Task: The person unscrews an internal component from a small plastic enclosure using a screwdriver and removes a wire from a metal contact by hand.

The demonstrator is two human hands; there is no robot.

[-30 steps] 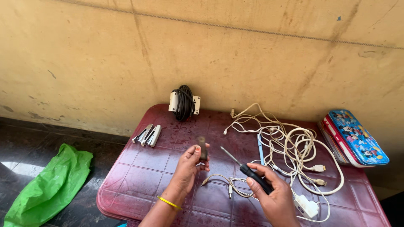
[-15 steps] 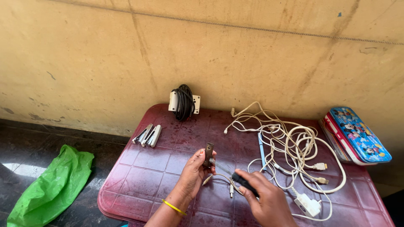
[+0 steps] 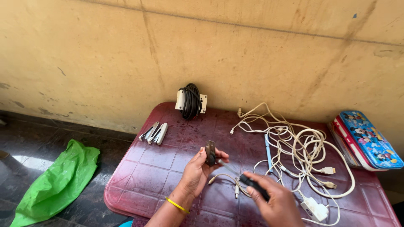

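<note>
two hands [image 3: 202,168] | screwdriver [image 3: 252,186] tip blurred at small dark part [image 3: 210,152]

On the maroon tabletop [image 3: 160,164] lie a tangle of white cables [image 3: 294,143], a blue pen [image 3: 267,147], staplers [image 3: 154,133], a black cord bundle [image 3: 191,101] and pencil cases [image 3: 364,141]. A green bag [image 3: 59,178] lies on the floor.

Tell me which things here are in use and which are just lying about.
In use: left hand holding small dark part; right hand holding screwdriver against it.

Lying about: white cable tangle, black cord bundle, staplers, blue pen, pencil cases, green bag.
</note>
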